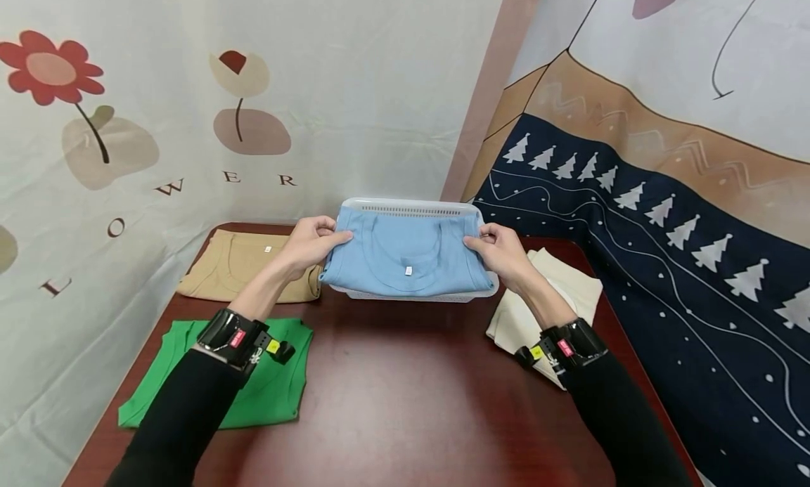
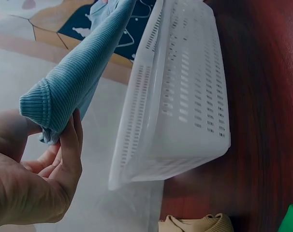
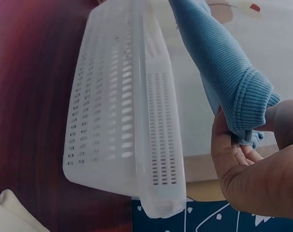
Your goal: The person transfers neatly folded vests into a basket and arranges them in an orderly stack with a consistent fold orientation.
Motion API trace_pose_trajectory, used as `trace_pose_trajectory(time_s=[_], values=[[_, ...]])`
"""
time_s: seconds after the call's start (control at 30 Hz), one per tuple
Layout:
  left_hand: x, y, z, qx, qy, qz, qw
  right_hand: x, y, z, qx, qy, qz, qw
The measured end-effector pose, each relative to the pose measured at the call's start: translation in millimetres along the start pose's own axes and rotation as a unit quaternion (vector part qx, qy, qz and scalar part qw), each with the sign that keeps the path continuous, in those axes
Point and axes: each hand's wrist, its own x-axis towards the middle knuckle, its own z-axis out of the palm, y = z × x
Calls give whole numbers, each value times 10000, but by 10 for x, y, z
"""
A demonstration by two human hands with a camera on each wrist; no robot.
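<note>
A folded light-blue ribbed shirt [image 1: 408, 251] with a small white label is held level over a white plastic basket [image 1: 411, 207]. At its left end my left hand [image 1: 315, 241] pinches the fabric, thumb on top and fingers beneath. My right hand [image 1: 500, 251] grips the opposite end the same way. In the left wrist view the shirt edge [image 2: 83, 67] hangs above the perforated basket wall [image 2: 190, 82], with a gap between. The right wrist view shows the same gap between the shirt [image 3: 228, 67] and the basket rim [image 3: 142, 116]. The basket's inside is hidden under the shirt.
On the dark red table [image 1: 392, 388] a folded tan shirt [image 1: 234, 262] lies at the back left. Closer on that side is a green shirt [image 1: 272, 374]. Cream folded fabric [image 1: 579, 287] lies right of the basket. Patterned curtains [image 1: 380, 93] hang behind the table.
</note>
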Motion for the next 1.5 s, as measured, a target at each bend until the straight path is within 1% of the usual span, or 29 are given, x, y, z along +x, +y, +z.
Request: trace_pose_trajectory(time_s=[0.13, 0.3, 0.53, 0.67, 0.83, 1.0, 1.2, 1.27, 1.37, 1.5], values=[[123, -2, -3, 41, -27, -140, 9999, 117, -20, -13, -90, -6, 74, 9999], [273, 11, -10, 287, -43, -327, 9990, 276, -33, -38, -199, -22, 237, 9995], [461, 69, 22, 277, -145, -606, 9977, 451, -54, -80, -369, -7, 409, 9985], [534, 116, 37, 327, -148, -698, 9969, 535, -52, -107, -454, 0, 454, 9979], [609, 153, 56, 262, -175, -865, 9957, 622, -45, -109, -612, -40, 517, 9968], [695, 142, 99, 319, -130, -989, 9945, 700, -46, -85, -800, -68, 638, 9947], [738, 112, 188, 650, 51, -981, 9930, 789, -38, -55, -978, -124, 861, 9914], [761, 94, 226, 848, 138, -961, 9917, 812, -29, -38, -991, -137, 963, 9903], [802, 61, 282, 1227, 254, -943, 9876, 835, -9, -15, -1177, -173, 1029, 9875], [849, 36, 349, 1783, 442, -931, 9786, 874, 33, 20, -1565, -132, 994, 9826]])
